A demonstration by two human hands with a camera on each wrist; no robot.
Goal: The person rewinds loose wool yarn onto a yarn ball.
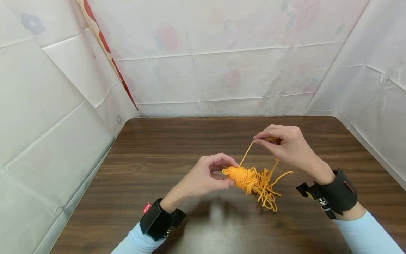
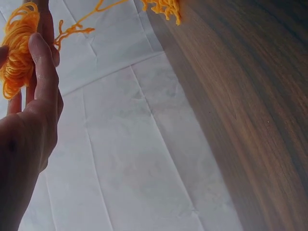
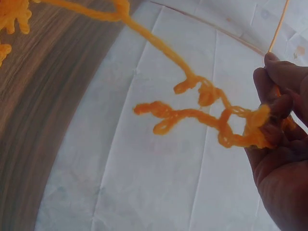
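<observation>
Head view: left hand (image 1: 206, 176) curls round one end of an orange yarn bundle (image 1: 244, 178), thumb and fingers closed on it, held just above the bench (image 1: 152, 158). Right hand (image 1: 287, 144) sits higher and to the right, fingertips pinching a strand (image 1: 246, 155) that runs taut from the bundle up to it. Loose kinked loops (image 1: 268, 192) hang off the bundle's right side w/ ends trailing toward the bench. Risk as I judge it: the taut strand passes right by those loops, so a harder pull could cinch them into a knot instead of freeing yarn. A weak left grip could let the whole bundle drag or slide out.

Left wrist view: fingers (image 2: 43, 67) lie along the yarn (image 2: 19, 53), which is pressed between them and the thumb side; only part of the wad shows. Loose tail (image 2: 166, 8) dangles near the bench edge (image 2: 250, 106). The hold looks light, so a sideways tug could prob pull coils out.

Right wrist view: fingers (image 3: 276, 82) closed on a crinkled, twisted section of yarn (image 3: 211, 115), w/ small loops already doubled on themselves. A thin strand (image 3: 278, 29) rises past the fingertips. These kinks look likely to lock if tension goes on before they're straightened. The pinch sits near the yarn's end, so it could also slip free.
</observation>
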